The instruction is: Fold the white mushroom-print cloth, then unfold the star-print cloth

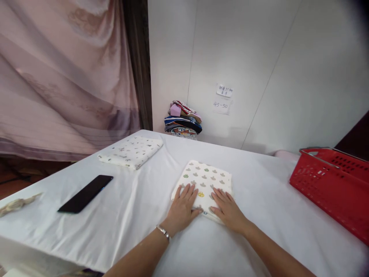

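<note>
A folded white cloth (204, 177) printed with grey, green and yellow mushroom shapes lies flat in front of me. My left hand (183, 207) rests palm down on its near left corner, fingers spread. On the near right part of the cloth lies my right hand (227, 209), also flat with the fingers apart. Farther left is a second folded white cloth (134, 151) with small dark prints, apart from both hands. Parts of the near cloth are hidden under my fingers.
The table wears a white tablecloth (138, 215). On it are a black phone (86, 193), a beige knotted cord (19, 204) and, at the right, a red basket (325, 188). A stack of folded clothes (183, 122) stands beyond the far edge, near the wall.
</note>
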Motion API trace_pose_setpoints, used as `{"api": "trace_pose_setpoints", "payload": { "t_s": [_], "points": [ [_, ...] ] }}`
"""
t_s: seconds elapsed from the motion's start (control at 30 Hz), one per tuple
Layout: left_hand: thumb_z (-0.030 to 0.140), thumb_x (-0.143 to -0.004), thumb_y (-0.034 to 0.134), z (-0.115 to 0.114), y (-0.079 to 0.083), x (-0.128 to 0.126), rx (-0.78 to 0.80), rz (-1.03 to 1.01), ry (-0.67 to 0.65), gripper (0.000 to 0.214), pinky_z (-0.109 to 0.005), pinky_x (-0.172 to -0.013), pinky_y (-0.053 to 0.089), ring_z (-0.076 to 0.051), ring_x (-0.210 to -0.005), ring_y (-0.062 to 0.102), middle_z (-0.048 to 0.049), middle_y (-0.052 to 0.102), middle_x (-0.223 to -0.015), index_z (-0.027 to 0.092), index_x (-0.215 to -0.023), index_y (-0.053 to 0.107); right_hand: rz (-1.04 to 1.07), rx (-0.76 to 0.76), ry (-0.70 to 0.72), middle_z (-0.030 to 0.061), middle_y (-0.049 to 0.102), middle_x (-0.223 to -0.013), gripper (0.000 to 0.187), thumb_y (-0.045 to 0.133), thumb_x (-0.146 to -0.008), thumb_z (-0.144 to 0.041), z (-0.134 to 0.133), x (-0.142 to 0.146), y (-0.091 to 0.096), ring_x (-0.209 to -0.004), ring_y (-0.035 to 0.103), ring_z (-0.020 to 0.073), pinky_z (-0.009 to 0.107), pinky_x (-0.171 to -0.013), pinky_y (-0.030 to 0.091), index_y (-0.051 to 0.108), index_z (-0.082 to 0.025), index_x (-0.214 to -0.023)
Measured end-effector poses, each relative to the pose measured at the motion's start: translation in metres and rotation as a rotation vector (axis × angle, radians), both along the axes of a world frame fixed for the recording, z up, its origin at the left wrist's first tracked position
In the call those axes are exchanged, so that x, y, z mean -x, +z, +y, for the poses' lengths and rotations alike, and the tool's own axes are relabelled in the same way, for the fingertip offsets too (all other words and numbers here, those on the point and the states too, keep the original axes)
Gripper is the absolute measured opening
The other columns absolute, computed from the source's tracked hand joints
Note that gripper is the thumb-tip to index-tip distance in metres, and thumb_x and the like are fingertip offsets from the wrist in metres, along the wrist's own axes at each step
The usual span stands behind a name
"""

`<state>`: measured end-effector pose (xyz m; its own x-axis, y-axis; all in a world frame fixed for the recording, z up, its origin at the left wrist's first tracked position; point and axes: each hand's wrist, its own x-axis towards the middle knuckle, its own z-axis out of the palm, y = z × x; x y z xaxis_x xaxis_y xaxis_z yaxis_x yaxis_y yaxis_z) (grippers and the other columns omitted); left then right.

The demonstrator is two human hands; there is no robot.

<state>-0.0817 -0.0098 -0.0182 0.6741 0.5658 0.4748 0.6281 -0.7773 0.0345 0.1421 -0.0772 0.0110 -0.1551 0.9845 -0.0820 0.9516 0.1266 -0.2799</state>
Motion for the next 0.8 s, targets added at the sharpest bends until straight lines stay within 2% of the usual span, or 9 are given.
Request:
{"api": "trace_pose_setpoints", "payload": {
  "t_s": [0.1,0.2,0.37,0.47,0.53,0.67,0.8],
  "points": [
    [0.053,-0.083,0.048,0.0,0.001,-0.001,0.029,-0.035,-0.013,0.064,-0.054,-0.109,0.019,-0.03,-0.132,0.03,-0.0111,0.039,-0.141,0.019,-0.136,0.037,0.051,0.01,-0.013,0.0018,0.018,-0.151,0.061,0.024,-0.092,-0.055,0.007,-0.003,0.005,-0.139,0.01,0.0195,0.04,-0.113,0.01,0.031,-0.021,-0.142],
    [0.051,-0.081,0.053,-0.002,0.003,-0.003,0.061,-0.055,-0.059,0.064,-0.056,-0.11,0.014,-0.029,-0.135,0.026,-0.0102,0.038,-0.142,0.021,-0.135,0.038,0.049,-0.036,-0.008,0.0042,0.019,-0.15,0.059,0.025,-0.092,-0.049,0.031,0.005,0.012,-0.139,0.011,0.019,0.04,-0.113,0.01,0.028,-0.019,-0.143],
    [0.052,-0.075,0.059,-0.003,0.0,-0.005,0.148,-0.011,-0.092,0.074,-0.051,-0.111,0.018,-0.029,-0.136,0.023,-0.0114,0.032,-0.146,0.02,-0.138,0.033,-0.011,-0.107,0.022,0.0084,0.019,-0.15,0.055,0.03,-0.091,-0.039,0.104,0.033,0.017,-0.139,0.01,0.022,0.041,-0.111,0.011,0.03,-0.015,-0.142],
    [0.05,-0.076,0.059,-0.003,-0.004,-0.005,0.192,0.018,-0.085,0.076,-0.048,-0.111,0.019,-0.028,-0.136,0.023,-0.013,0.03,-0.146,0.018,-0.139,0.031,-0.052,-0.091,0.059,0.0062,0.017,-0.151,0.056,0.028,-0.092,-0.041,0.145,0.043,0.011,-0.139,0.008,0.021,0.041,-0.111,0.008,0.027,-0.017,-0.142],
    [0.05,-0.077,0.058,-0.003,-0.005,-0.005,0.212,0.02,-0.088,0.077,-0.048,-0.112,0.02,-0.028,-0.136,0.022,-0.0127,0.029,-0.146,0.018,-0.14,0.029,-0.071,-0.068,0.061,0.0041,0.015,-0.152,0.058,0.026,-0.092,-0.046,0.164,0.045,0.004,-0.139,0.007,0.0197,0.041,-0.111,0.005,0.025,-0.019,-0.143],
    [0.049,-0.077,0.058,-0.002,-0.007,-0.006,0.236,0.019,-0.084,0.077,-0.048,-0.111,0.021,-0.028,-0.136,0.021,-0.0127,0.029,-0.146,0.018,-0.14,0.029,-0.07,-0.069,0.07,0.0022,0.013,-0.152,0.062,0.022,-0.092,-0.051,0.178,0.043,-0.009,-0.14,0.006,0.0183,0.041,-0.111,0.002,0.02,-0.02,-0.145],
    [0.047,-0.077,0.059,-0.001,-0.008,-0.008,0.231,0.016,-0.076,0.073,-0.049,-0.11,0.024,-0.029,-0.135,0.024,-0.0125,0.033,-0.144,0.018,-0.139,0.032,-0.048,-0.033,0.092,0.0012,0.014,-0.152,0.062,0.024,-0.091,-0.053,0.181,0.031,-0.006,-0.139,0.007,0.0191,0.04,-0.111,0.004,0.022,-0.022,-0.144]
  ]
}}
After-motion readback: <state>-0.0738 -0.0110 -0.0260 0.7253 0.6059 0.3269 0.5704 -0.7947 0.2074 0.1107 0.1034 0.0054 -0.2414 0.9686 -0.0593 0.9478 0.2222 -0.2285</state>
